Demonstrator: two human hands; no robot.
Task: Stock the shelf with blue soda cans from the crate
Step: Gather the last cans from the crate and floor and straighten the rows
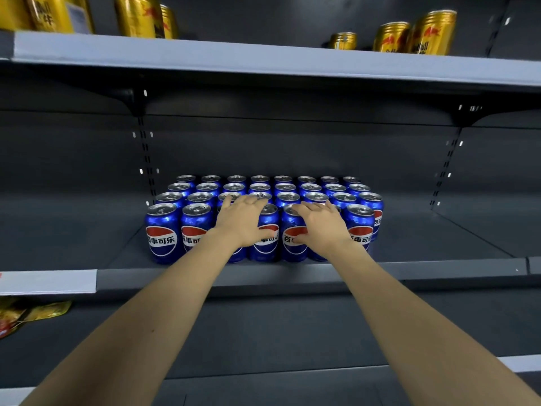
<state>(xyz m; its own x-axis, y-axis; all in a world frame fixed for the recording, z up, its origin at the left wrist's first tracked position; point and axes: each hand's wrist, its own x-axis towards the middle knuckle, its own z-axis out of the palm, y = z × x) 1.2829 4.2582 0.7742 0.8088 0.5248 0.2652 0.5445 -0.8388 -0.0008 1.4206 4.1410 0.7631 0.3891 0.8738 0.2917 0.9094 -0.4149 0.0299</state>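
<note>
Several rows of blue soda cans [162,230] with red, white and blue logos stand upright in a tight block on the middle of the dark grey shelf [439,268]. My left hand [243,221] lies over the top of a front-row can left of centre, fingers draped over its lid and thumb across the front of the can beside it. My right hand [320,227] covers a front-row can right of centre in the same way. Both covered cans are mostly hidden. The crate is not in view.
The upper shelf [263,60] overhangs the cans and carries gold cans at the left [137,16] and right [433,33]. Bare shelf floor lies on both sides of the blue block. A white label strip [46,281] and yellow snack packets [29,315] sit at the lower left.
</note>
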